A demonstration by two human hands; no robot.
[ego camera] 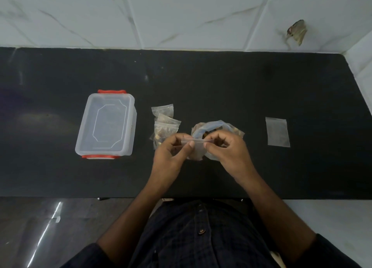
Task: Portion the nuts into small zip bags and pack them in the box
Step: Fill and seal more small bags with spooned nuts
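We pinch the small zip bag (196, 146) between left hand (171, 154) and right hand (225, 148), its zip strip lying crosswise, the box (106, 124) nearer our left.

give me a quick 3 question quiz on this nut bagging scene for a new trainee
1. True or false: the box has its lid on.
2. Which holds the small zip bag: A left hand, B right hand, C both?
3. Where does the empty bag lie relative to the big nut bag?

Key: 1 true. 2 C, both pinch its top strip. 3 To its right, apart from it, flat on the counter.
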